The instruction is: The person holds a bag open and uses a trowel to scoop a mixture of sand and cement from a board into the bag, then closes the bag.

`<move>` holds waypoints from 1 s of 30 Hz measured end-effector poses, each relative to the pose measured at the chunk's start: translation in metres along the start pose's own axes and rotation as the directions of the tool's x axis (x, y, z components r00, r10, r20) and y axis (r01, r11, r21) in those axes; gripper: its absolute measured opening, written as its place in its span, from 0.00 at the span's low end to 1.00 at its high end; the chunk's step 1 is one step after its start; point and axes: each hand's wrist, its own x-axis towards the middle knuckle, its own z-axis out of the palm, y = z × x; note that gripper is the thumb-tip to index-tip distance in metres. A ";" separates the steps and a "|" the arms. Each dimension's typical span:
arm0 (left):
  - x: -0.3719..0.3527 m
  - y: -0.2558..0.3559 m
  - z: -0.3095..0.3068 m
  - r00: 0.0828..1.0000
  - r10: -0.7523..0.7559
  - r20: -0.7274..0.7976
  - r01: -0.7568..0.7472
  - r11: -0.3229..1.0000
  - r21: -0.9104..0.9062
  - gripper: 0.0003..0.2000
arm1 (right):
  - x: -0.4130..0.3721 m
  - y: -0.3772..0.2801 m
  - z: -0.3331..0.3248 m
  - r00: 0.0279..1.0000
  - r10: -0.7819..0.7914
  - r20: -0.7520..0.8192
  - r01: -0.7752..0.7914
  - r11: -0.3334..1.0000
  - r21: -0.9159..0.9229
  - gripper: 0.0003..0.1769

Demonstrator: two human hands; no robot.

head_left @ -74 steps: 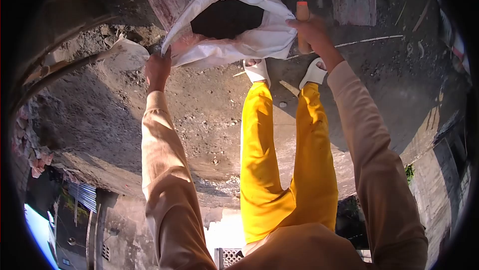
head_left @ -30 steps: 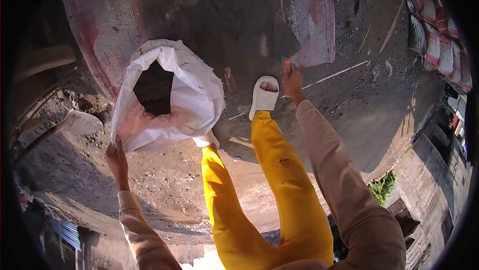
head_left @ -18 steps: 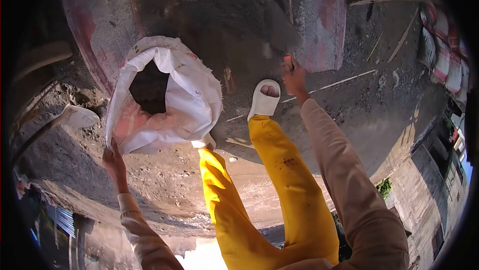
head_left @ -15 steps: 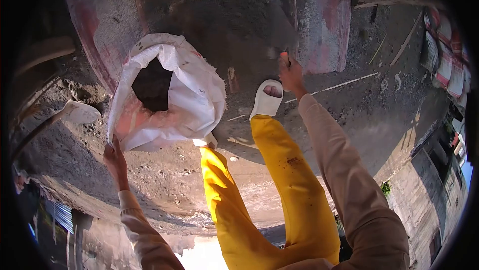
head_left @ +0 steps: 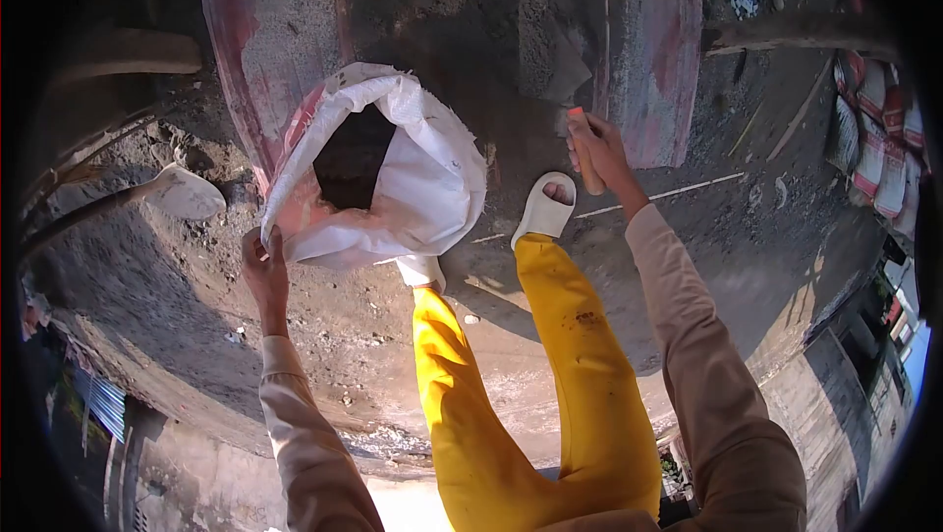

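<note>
A white woven sack [head_left: 432, 168] stands with its mouth wide and its rim folded outward; the inside is dark. My left hand [head_left: 265, 272] pinches the rim at the sack's near left side. To the right, my right hand [head_left: 604, 154] is wrapped round the handle of a trowel [head_left: 590, 170]. Its grey blade [head_left: 560, 72] points away from me, over dark loose soil [head_left: 462, 31] on a spread sheet [head_left: 648, 60]. Whether the blade touches the soil is hard to tell.
A shovel [head_left: 187, 195] lies on the ground at the left. Red-and-white sacks [head_left: 879, 129] are piled at the far right, near a wooden log [head_left: 796, 33]. My sandalled foot [head_left: 545, 206] is just below the trowel, and a thin stick [head_left: 688, 188] lies beside it.
The trowel, blurred by motion before, is now sharper, with its blade and handle visible. My left hand keeps its hold on the sack rim. The whole view has shifted slightly.
</note>
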 end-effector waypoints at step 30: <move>-0.017 -0.025 0.018 0.938 -0.190 0.291 0.338 0.698 -0.631 0.23 | -0.071 -0.006 0.239 0.956 -0.263 -0.129 0.287 0.930 0.230 0.20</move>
